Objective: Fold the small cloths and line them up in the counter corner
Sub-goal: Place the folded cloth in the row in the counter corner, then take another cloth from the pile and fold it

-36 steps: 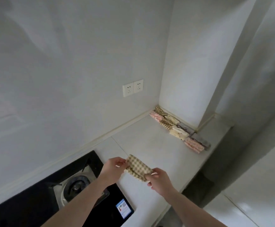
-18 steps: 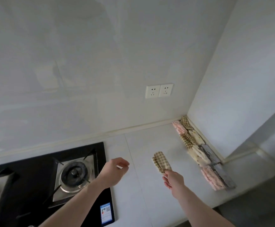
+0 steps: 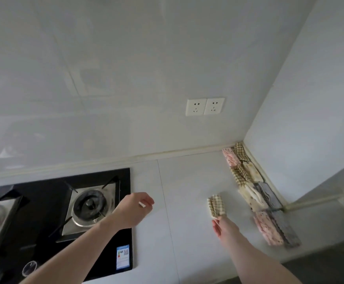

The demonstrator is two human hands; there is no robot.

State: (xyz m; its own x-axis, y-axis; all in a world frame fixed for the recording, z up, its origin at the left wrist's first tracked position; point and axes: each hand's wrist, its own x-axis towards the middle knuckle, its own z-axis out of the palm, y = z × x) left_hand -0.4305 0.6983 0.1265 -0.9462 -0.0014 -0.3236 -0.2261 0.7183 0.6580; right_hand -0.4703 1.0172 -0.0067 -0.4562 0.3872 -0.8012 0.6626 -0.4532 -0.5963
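Item: checked cloth [image 3: 216, 205], folded small, tan-and-cream pattern; held at its near end by the fingertips of the right hand [image 3: 224, 225], which pinch it from below while the rest of the cloth stands out beyond the fingers, above the white counter [image 3: 187, 181]; whether its far end touches the surface cannot be told. Right forearm reaches in from the lower right. Item: left hand [image 3: 133, 210], raised over the counter just beside the edge of the stove, fingers loosely curled and holding nothing, well apart from the right hand and from the cloth. Item: row of folded cloths [image 3: 257, 193], lying beyond and to the right of the right hand, running along the foot of the side wall from the counter corner toward the near edge; two lines side by side, touching one another; patterns seen include pink speckled, tan checked, cream, and grey. The held cloth is near this row but apart from it. Item: black gas stove [image 3: 50, 222], under and to the left of the left forearm, one round burner [image 3: 89, 206] on a metal plate, a coloured label [image 3: 123, 256] at its near corner. Item: double wall socket [image 3: 205, 106], on the back wall above and between the two hands.
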